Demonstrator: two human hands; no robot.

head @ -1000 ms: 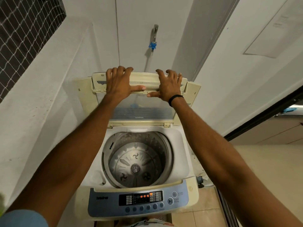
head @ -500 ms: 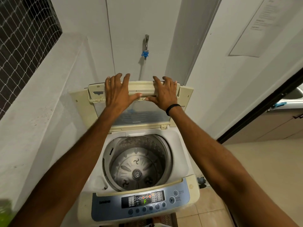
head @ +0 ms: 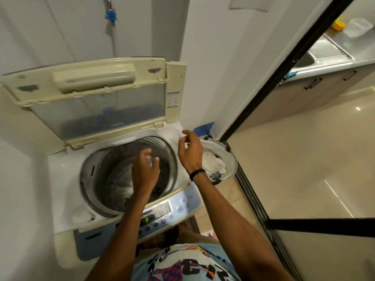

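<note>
The top-loading washing machine (head: 60,199) stands with its lid (head: 93,78) folded up and back against the wall, leaving the drum (head: 113,175) uncovered. The 2 hands are both low over the machine's top and neither touches the lid. The left hand (head: 145,173) hovers over the right half of the drum opening, palm down, with its fingers loosely bent and nothing between them as far as the motion blur allows. The right hand (head: 190,153), with a black wristband (head: 197,173), is over the white rim at the machine's right rear corner, its fingers relaxed and slightly spread, gripping nothing. Inside the drum, blur leaves only grey and dark patches. The control panel (head: 162,211) at the front edge shows a green "F" (head: 147,219). Just right of the machine, on the floor, sits a round laundry basket (head: 229,157) holding pale clothes (head: 213,163).
</note>
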